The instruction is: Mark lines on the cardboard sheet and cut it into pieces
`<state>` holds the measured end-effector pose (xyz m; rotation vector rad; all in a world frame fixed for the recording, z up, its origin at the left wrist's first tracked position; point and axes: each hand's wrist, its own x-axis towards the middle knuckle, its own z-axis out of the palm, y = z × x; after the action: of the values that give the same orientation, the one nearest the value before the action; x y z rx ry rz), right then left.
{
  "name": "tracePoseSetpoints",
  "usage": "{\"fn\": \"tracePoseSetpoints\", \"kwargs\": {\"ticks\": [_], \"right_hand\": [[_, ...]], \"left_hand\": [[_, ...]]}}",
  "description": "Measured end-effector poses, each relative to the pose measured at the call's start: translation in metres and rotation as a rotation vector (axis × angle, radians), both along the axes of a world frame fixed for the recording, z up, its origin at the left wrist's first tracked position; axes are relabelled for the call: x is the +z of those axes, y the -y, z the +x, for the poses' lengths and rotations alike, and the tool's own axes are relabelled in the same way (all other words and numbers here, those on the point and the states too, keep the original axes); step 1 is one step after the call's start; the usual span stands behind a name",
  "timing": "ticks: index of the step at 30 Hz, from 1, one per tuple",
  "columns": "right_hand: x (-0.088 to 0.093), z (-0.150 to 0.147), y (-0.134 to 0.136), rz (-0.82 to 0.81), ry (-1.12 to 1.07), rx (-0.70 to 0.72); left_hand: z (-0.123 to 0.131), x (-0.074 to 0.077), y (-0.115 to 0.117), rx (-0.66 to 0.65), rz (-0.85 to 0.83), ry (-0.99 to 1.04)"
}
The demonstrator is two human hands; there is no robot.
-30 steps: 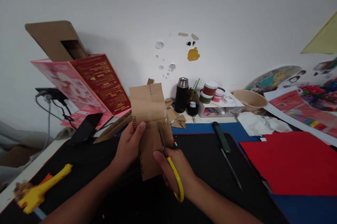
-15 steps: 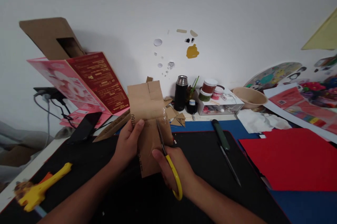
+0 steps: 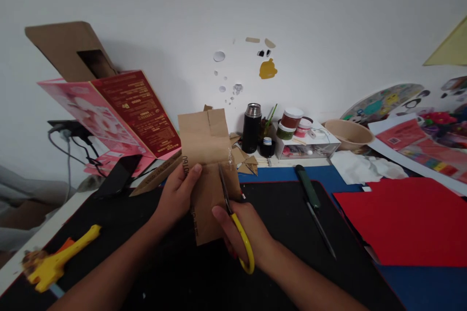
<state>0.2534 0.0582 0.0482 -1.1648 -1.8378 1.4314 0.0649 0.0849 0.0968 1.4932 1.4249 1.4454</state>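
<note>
My left hand (image 3: 178, 195) grips the left edge of a brown cardboard piece (image 3: 206, 145), thumb on its front, holding it upright above the black mat (image 3: 284, 223). My right hand (image 3: 242, 230) is closed round yellow-handled scissors (image 3: 233, 218). Their blades point upward into the cardboard near its middle.
A yellow glue gun (image 3: 54, 262) lies at the front left. A green-handled tool (image 3: 314, 206) lies right of my hands, beside a red sheet (image 3: 412, 221). At the back stand a black flask (image 3: 251, 128), paint jars (image 3: 290, 123), a bowl (image 3: 346, 133), cardboard scraps (image 3: 244, 160) and a pink box (image 3: 116, 116).
The cardboard and both hands have barely moved; the scissor blades sit slightly higher in the cardboard. The view shifted a little.
</note>
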Motion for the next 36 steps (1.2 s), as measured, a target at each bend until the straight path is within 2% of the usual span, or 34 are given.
{"fn": "tracePoseSetpoints", "kwargs": {"ticks": [6,11,14,24,27,32,36], "right_hand": [[0.015,0.009,-0.004,0.105,0.032,0.064],[0.028,0.015,-0.006,0.208,0.039,0.129],[0.031,0.017,-0.007,0.202,0.024,0.157],[0.02,0.013,-0.007,0.201,0.071,0.125],[0.017,0.011,-0.006,0.204,0.084,0.064],[0.014,0.009,-0.004,0.122,0.039,0.0],[0.012,0.007,-0.003,0.165,0.008,-0.031]], "left_hand": [[-0.008,0.008,-0.001,-0.09,-0.035,-0.05],[-0.009,0.015,-0.002,-0.085,-0.042,-0.094],[-0.006,0.015,0.0,-0.129,-0.107,-0.066],[-0.004,0.008,0.0,-0.171,-0.119,-0.088],[-0.003,0.006,0.001,-0.153,-0.098,-0.086],[0.004,0.004,0.002,-0.122,-0.104,-0.018],[0.009,0.003,0.004,-0.076,-0.089,0.013]]}}
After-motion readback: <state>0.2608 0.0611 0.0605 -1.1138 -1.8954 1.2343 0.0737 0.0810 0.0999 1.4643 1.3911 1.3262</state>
